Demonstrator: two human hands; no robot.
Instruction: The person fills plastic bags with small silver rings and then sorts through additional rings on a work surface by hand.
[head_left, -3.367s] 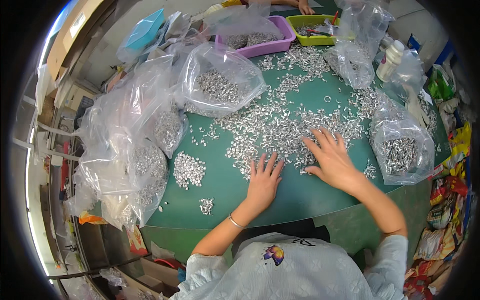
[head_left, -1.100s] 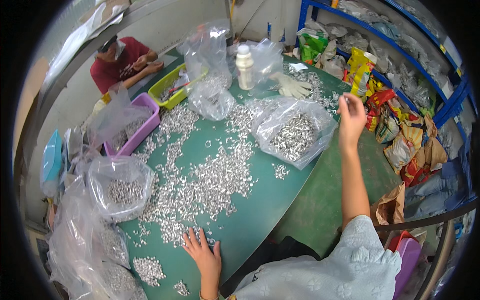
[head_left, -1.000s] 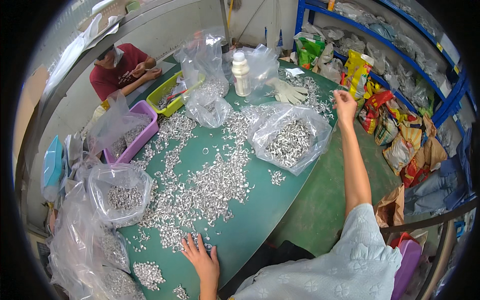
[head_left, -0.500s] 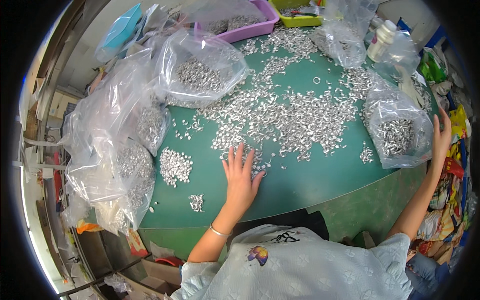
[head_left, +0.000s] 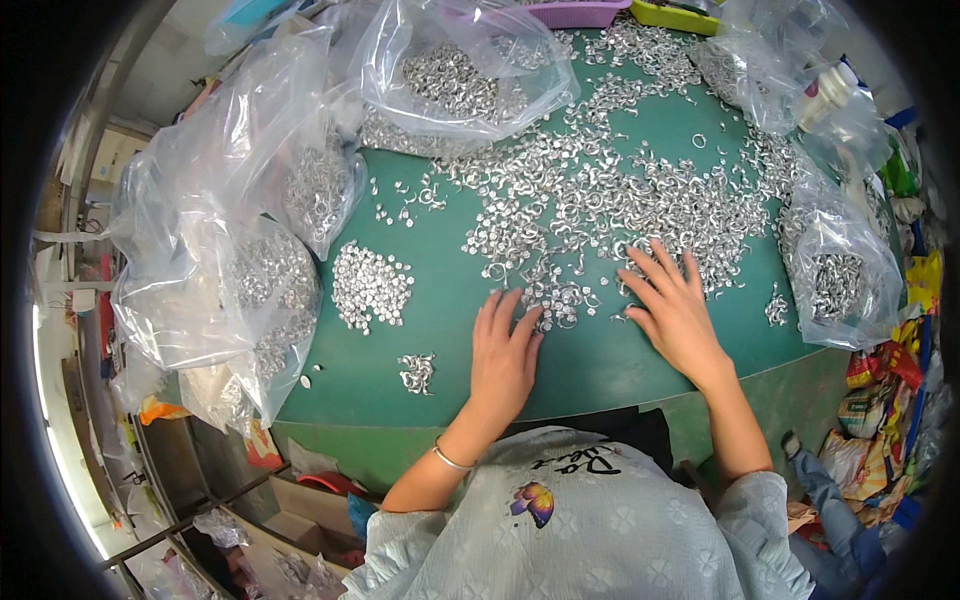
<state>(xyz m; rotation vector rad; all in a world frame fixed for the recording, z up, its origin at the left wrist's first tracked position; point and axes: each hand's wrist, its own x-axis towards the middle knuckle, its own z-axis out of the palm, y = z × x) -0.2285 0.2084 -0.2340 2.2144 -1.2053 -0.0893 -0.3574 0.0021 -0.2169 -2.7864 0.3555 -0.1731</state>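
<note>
Small silvery metal pieces, many curved or ring-like, lie in a broad spread (head_left: 660,205) across the green table (head_left: 590,380). At its near edge, my left hand (head_left: 503,355) rests with fingers stretched out, beside a small cluster of pieces (head_left: 560,300). My right hand (head_left: 680,320) lies to the right of that cluster, fingers spread, their tips touching the front of the spread. Neither hand visibly grips a piece. Left of my left hand sit a pile of small roundish metal pieces (head_left: 370,287) and a smaller heap of curved ones (head_left: 416,373).
Clear plastic bags of metal pieces stand at the far left (head_left: 450,85), at the left edge (head_left: 270,300) and at the right (head_left: 840,285). A purple basket (head_left: 580,14), a yellow-green tray (head_left: 675,17) and a white bottle (head_left: 828,95) are at the back.
My right hand has come from the bag at the right to the front of the spread. My left hand stays beside the near pieces. The whole view has shifted.
</note>
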